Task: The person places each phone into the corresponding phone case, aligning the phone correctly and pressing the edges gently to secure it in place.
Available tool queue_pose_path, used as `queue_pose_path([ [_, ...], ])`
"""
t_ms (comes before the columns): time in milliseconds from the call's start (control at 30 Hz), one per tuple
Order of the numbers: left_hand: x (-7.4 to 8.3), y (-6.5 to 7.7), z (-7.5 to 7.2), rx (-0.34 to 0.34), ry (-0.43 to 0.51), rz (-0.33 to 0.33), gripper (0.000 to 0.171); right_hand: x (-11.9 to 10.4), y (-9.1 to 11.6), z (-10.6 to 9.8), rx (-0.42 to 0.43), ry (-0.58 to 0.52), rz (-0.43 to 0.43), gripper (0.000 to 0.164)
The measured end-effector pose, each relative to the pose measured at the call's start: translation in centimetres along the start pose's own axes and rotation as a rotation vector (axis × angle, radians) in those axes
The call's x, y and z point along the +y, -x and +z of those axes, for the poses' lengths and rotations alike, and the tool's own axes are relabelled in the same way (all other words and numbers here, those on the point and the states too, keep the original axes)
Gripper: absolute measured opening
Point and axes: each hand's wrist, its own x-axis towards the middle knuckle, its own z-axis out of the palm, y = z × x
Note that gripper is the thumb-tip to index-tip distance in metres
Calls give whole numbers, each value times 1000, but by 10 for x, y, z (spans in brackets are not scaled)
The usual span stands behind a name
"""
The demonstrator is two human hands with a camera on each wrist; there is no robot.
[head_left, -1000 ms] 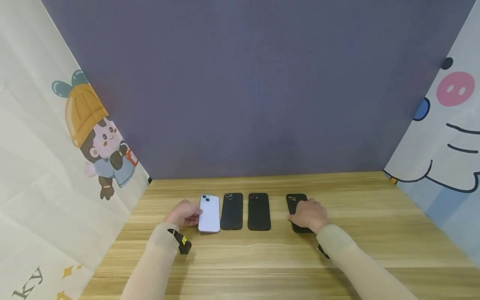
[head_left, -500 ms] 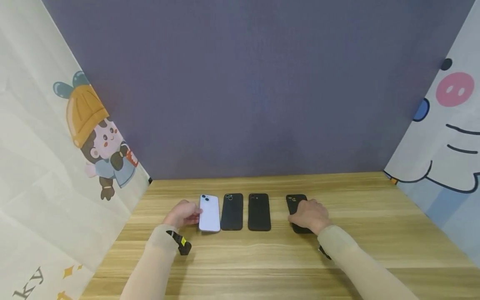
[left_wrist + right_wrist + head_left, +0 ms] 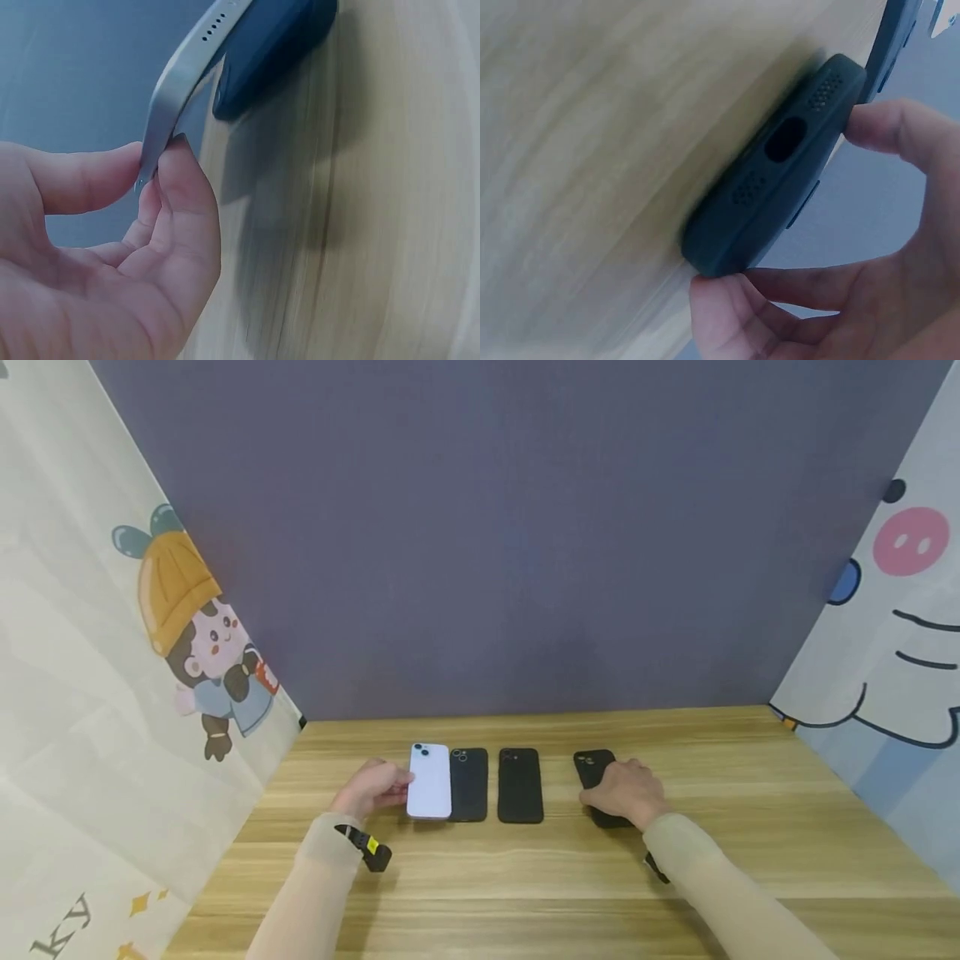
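My left hand pinches a pale lilac-white phone by its left edge, thumb above and fingers below. In the left wrist view the phone is tilted and raised off the wood. It overlaps the left side of a black phone in the head view. Another black phone lies to the right, touched by neither hand. Further right, my right hand grips a black-cased phone across its width. The right wrist view shows thumb and fingers on opposite sides of its case, its port end towards the camera.
The phones are in a row on a wood-grain table. A grey-purple panel stands along the back edge. Cartoon-printed white sheets hang at the left and right.
My left hand has lifted the white phone and shifted it right, so that it overlaps the neighbouring black phone. My right hand stays on the black-cased phone, almost unmoved.
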Motion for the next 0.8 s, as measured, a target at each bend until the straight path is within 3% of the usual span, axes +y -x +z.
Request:
queue_pose_path([
  [333,3,3,20,-84,33,48,16,2,1,-7,0,-19,0,62],
  [567,6,8,34,-118,50,65,21,-4,3,-11,11,-57,-22,44],
  [800,4,10,45,-150,77,62,22,-11,6,-14,7,-99,-22,45],
])
